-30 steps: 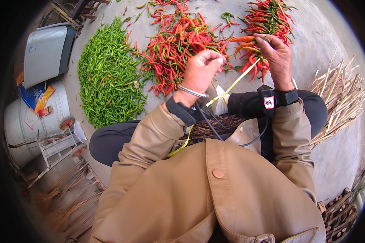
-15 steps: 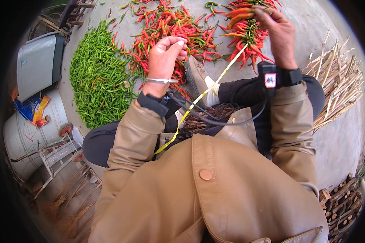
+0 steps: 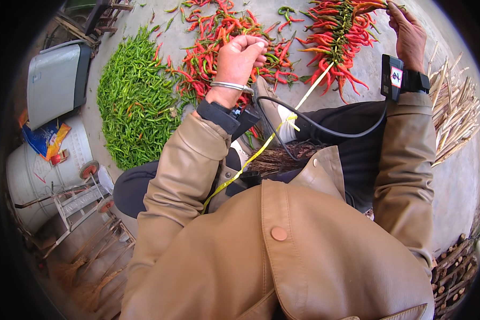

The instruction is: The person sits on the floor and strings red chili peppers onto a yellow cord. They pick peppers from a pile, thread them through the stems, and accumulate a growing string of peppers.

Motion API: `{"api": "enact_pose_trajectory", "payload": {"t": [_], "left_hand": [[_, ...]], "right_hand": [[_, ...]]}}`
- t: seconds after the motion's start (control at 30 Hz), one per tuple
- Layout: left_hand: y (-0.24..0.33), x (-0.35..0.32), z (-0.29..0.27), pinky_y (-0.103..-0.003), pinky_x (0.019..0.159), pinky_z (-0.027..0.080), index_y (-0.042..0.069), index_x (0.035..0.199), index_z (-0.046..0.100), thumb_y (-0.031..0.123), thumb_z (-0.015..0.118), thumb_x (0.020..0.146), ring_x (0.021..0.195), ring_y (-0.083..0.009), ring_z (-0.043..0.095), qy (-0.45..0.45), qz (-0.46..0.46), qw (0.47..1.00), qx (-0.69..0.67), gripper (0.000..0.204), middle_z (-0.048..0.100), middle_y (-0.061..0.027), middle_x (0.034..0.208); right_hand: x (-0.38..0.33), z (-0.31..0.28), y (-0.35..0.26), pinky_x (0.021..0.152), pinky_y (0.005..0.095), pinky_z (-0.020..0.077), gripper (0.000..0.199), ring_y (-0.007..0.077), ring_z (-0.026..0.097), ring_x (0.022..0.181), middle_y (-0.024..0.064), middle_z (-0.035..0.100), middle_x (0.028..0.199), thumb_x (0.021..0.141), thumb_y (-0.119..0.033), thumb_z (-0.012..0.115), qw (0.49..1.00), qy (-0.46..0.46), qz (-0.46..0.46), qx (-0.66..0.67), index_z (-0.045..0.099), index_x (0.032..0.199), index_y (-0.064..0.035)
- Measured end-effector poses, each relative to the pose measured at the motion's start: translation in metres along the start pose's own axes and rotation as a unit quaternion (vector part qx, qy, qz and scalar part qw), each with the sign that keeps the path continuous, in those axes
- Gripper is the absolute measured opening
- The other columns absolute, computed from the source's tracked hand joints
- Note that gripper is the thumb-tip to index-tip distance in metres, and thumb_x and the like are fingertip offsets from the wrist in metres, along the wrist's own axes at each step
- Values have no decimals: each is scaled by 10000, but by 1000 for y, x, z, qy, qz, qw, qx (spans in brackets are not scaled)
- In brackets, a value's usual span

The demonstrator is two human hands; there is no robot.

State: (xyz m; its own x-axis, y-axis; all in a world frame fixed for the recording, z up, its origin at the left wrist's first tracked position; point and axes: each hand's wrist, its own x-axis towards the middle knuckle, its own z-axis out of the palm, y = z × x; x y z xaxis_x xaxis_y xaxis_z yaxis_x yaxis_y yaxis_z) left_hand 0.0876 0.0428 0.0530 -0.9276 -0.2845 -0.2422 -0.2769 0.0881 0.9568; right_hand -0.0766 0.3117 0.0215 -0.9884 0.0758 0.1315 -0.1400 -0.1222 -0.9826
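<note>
My left hand is closed, thumb against the curled fingers, above a loose heap of red chili peppers. Whatever it may hold is hidden. To the far right, my right hand pinches a red chili pepper by its stem end. That pepper lies against the top of a thick string of chili peppers, mostly red, with green stems packed along the middle. From the string's near end a yellow cord runs slantwise over my legs to my left side, with a knot partway along.
A heap of green chili peppers lies on the concrete floor at left. Beyond it stand a grey bin, a white drum and a metal hand cart. Dry stalks and stacked firewood are at right. A black cable links my wrists.
My right hand has moved right and slightly away, off the middle of the string to its upper right side. My left hand has shifted a little right and up, still closed.
</note>
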Motion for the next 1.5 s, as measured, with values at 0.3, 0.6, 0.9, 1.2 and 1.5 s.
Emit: {"api": "enact_pose_trajectory", "payload": {"t": [0.3,0.6,0.9,1.2,1.5], "left_hand": [[-16,20,-40,-222,562,477,-15,866,604,74,547,812,619,-93,571,16,54,996,76,119,616,-50,741],[-76,23,-111,-295,596,463,56,777,587,84,608,738,660,-224,572,-55,225,821,522,52,559,-83,743],[-104,31,-94,-322,622,462,90,877,562,72,573,707,743,-228,547,-4,357,745,563,172,519,-70,777],[-83,64,-97,-297,609,455,87,805,537,87,527,667,744,-199,534,-189,443,593,645,138,503,-51,779],[-14,69,-120,-198,673,469,26,888,638,-46,589,756,755,-90,571,72,293,927,224,158,608,-30,843]], "right_hand": [[17,-27,24,590,153,404,225,55,518,667,29,600,802,821,-113,591,994,-15,30,102,603,1000,23],[-46,9,-12,525,160,371,158,21,469,589,-21,584,722,816,-126,596,973,-188,91,103,629,916,-8],[-73,34,-14,507,166,333,145,28,427,555,-15,565,693,812,-115,589,973,-179,146,20,621,904,-8],[-73,42,-6,485,169,350,126,24,437,521,-12,559,660,799,-114,603,968,-191,162,7,621,843,3],[-71,44,2,481,167,356,123,23,452,538,-23,546,642,802,-108,596,964,-199,176,12,620,860,-2]]}}
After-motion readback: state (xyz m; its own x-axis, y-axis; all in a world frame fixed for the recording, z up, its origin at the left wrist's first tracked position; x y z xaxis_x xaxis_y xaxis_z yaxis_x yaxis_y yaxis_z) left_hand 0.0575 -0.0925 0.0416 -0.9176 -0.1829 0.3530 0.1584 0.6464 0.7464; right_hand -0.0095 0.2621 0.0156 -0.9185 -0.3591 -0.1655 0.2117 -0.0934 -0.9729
